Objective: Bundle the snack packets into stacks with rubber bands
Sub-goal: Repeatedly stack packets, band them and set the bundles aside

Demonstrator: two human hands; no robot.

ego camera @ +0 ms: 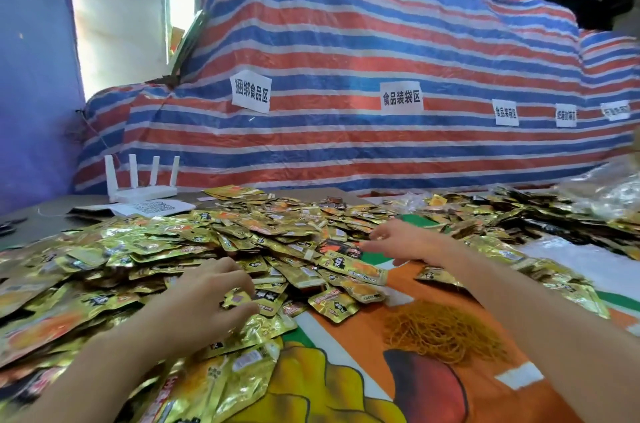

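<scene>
A wide heap of gold foil snack packets (166, 242) covers the table from the left edge to the middle. My left hand (207, 294) lies on the near side of the heap, fingers curled round a gold packet (242, 299). My right hand (401, 240) reaches into the heap farther back, its fingertips touching a dark packet with orange print (341, 247). A loose pile of orange-yellow rubber bands (443, 332) lies on the orange printed sheet (346, 353) near my right forearm.
More packets, gold and dark (540, 214), spread along the right side, with clear plastic bags (609, 190) behind them. A white router with several antennas (142, 187) and a paper with a QR code (152, 207) stand at the back left. A striped tarp with paper labels (346, 76) walls the back.
</scene>
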